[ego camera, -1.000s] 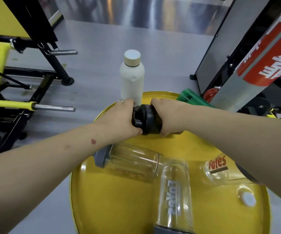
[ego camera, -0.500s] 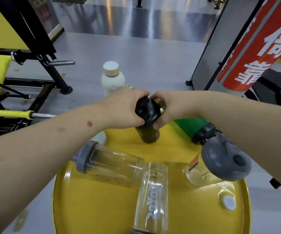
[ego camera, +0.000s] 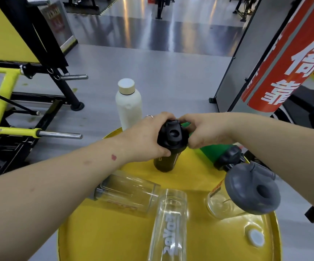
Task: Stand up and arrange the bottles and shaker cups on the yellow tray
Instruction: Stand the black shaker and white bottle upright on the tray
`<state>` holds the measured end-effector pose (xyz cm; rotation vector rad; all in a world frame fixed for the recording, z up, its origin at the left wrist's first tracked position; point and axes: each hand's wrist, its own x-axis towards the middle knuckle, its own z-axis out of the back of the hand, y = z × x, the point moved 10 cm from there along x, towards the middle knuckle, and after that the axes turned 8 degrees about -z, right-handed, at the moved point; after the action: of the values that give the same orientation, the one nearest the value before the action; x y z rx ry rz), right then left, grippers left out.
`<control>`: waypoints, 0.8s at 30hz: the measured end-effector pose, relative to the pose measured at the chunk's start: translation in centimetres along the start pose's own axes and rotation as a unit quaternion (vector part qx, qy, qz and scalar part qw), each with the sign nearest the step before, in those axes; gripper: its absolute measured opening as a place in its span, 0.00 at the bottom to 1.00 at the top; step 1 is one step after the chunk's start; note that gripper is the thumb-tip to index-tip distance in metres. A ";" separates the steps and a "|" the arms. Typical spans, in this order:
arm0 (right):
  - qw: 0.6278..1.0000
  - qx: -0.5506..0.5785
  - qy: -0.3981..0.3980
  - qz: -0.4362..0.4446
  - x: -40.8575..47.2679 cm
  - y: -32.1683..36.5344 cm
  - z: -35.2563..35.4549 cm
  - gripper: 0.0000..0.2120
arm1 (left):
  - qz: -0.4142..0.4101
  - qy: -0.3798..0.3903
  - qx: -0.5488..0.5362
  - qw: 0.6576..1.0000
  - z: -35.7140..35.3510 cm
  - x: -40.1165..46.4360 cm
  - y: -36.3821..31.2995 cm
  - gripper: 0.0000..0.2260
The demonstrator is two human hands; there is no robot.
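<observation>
Bottles and shaker cups are gathered on a round yellow tray, which is set above a pale grey gym floor; yellow and black weight frames are seen beyond the left hand's outer side, and a red banner with white characters rises past the right forearm. Six containers can be counted. One dark shaker is stood upright on the tray and is held at its black lid from both sides: the left hand is wrapped around the lid's left side, and the right hand is pinched onto its right side. One white bottle with a pale cap is stood upright just beyond the left hand's knuckles, at the tray's far edge. One green bottle is laid on its side beneath the right wrist. Three clear shaker cups are seen nearer the body than the hands: one laid on its side under the left forearm, one laid lengthwise towards the near rim and touching the first, and one with a grey lid tilted below the right forearm. One small white cap is lain loose near the right rim. Bare yellow surface is left between the hands and the fallen cups, and along the near left part of the tray.
</observation>
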<state>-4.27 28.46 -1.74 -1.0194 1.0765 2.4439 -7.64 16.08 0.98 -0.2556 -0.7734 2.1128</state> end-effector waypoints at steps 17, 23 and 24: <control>0.932 -0.171 -0.245 0.205 3.2 18.0 0.3 0.44 | 0.043 0.000 0.018 0.999 0.6 -3.7 1.9 0.44; 0.913 -0.192 -0.273 0.234 3.5 18.2 0.6 0.35 | 0.074 -0.011 0.036 0.997 2.7 -5.0 4.4 0.44; 0.914 -0.191 -0.274 0.231 3.4 18.1 0.8 0.34 | 0.078 -0.011 0.032 0.996 2.9 -5.2 4.7 0.44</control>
<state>-16.16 16.58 5.87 -0.1011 0.7121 3.1225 -8.76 8.71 -0.05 -0.2657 -0.7185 2.2859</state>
